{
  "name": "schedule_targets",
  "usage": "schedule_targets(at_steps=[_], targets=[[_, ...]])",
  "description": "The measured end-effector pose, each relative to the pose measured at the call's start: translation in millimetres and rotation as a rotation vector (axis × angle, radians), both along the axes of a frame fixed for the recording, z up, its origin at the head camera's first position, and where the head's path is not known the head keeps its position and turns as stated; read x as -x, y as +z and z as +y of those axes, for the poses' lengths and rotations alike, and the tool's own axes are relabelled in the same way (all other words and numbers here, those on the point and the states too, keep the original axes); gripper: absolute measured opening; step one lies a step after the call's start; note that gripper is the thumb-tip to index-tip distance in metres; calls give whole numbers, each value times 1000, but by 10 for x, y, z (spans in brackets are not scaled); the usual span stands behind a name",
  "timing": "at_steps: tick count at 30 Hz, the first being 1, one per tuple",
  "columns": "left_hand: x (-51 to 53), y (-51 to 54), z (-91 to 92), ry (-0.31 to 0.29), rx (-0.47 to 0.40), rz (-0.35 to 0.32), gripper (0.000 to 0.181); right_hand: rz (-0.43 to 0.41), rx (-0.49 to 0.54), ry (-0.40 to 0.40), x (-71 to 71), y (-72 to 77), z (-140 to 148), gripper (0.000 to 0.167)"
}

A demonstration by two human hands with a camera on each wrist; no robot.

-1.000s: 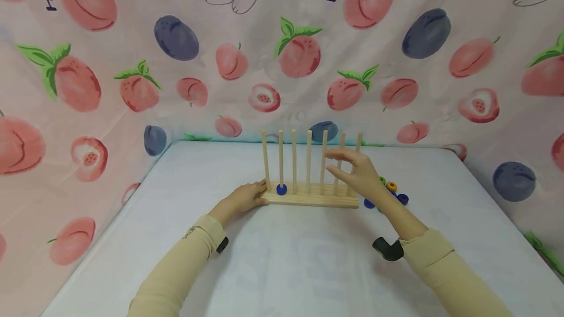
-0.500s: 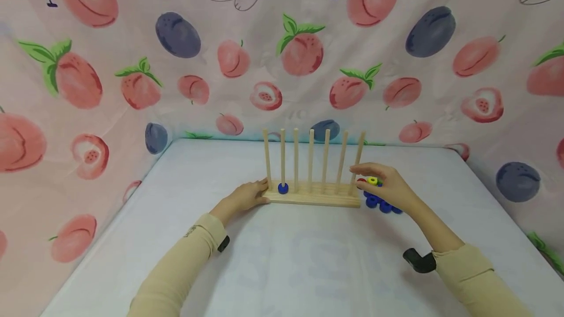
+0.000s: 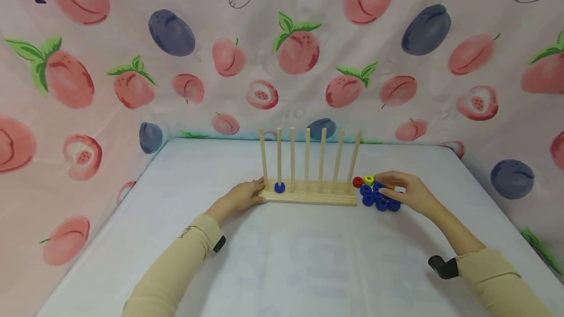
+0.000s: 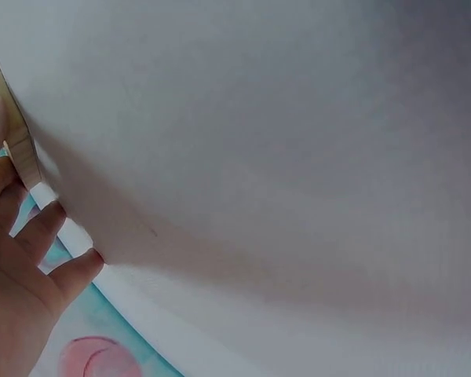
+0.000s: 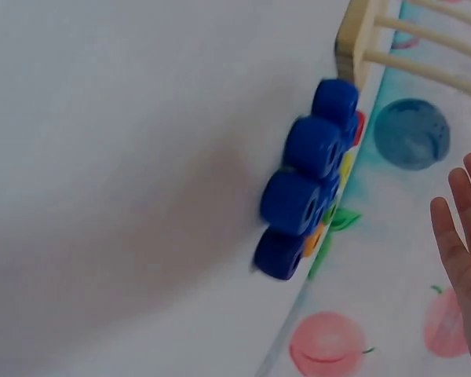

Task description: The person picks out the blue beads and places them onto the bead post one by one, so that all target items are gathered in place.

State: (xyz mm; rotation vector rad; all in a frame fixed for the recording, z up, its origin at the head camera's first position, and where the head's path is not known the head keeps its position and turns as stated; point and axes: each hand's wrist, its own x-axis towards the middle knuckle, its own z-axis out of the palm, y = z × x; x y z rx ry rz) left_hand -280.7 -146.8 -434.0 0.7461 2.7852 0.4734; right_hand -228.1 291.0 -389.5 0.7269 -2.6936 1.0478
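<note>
My left hand [image 3: 240, 196] grips the left end of a wooden peg stand [image 3: 308, 198], thumb in front and fingers behind; the left wrist view shows the stand's end [image 4: 22, 149] between them. Several upright pegs rise from the base. One blue bead [image 3: 279, 188] sits at the foot of the second peg from the left. Over the loose beads beside the stand's right end hovers my right hand [image 3: 410, 192], thumb and fingers apart. Most of these beads are blue [image 5: 292, 203]; a red bead [image 3: 358, 182] and a yellow bead [image 3: 368, 180] lie at the back. The hand hides some beads.
A white cloth [image 3: 282, 258] covers the table. Behind it hangs a fruit-print curtain [image 3: 264, 62], close to the table's far edge. Black wrist mounts [image 3: 444, 267] stick out from both sleeves.
My right hand has moved right and down, from in front of the right-hand pegs to over the loose beads. The left hand and the blue bead on its peg stay put.
</note>
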Motion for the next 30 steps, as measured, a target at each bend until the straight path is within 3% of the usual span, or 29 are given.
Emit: schedule_targets(at_steps=[13,30], targets=[[-3,-27,-13,9,-6,6,62,-93,-133,-64,58,-131,288,32],[-4,17,16,21,5,-15,62,-140,-201,-40,44,-269,433,23]])
